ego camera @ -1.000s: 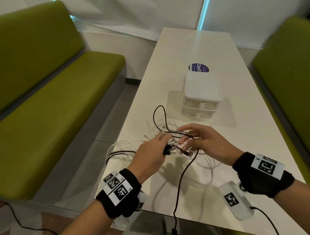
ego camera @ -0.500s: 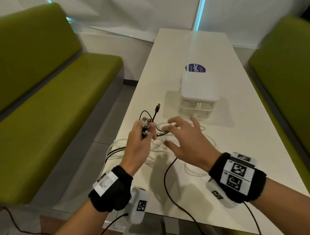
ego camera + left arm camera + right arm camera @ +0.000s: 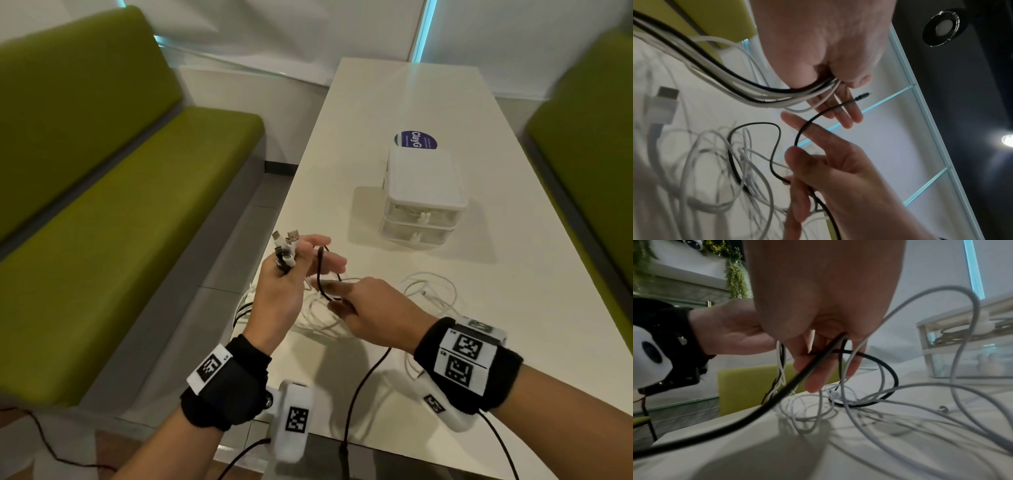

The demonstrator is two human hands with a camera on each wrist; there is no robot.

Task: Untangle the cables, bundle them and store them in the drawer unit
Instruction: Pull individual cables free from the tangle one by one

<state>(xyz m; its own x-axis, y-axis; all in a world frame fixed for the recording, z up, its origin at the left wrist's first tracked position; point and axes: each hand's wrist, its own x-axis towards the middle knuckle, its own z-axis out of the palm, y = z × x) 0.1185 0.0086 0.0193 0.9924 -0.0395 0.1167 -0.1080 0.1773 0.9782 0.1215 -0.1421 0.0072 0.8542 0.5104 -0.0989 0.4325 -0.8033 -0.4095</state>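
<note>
The left hand (image 3: 284, 294) is raised above the surface (image 3: 496, 308) and its grip holds the connector ends (image 3: 286, 248) of several cables together, probably so the found ends stay collected while the rest is sorted. The right hand (image 3: 370, 308), just right of it, pinches a thin black cable (image 3: 807, 125) between its fingers, seemingly to lead it out of the white tangle (image 3: 428, 294) lying below. The drawer unit (image 3: 424, 195) stands farther away, both drawers closed, so storing must wait.

The left hand (image 3: 284, 291) now holds its gathered plugs (image 3: 286, 250) higher above the tabletop. The right hand (image 3: 373, 315), open half a second ago, now pinches the black cable (image 3: 320, 274) and brings its end to the left fingers.
</note>
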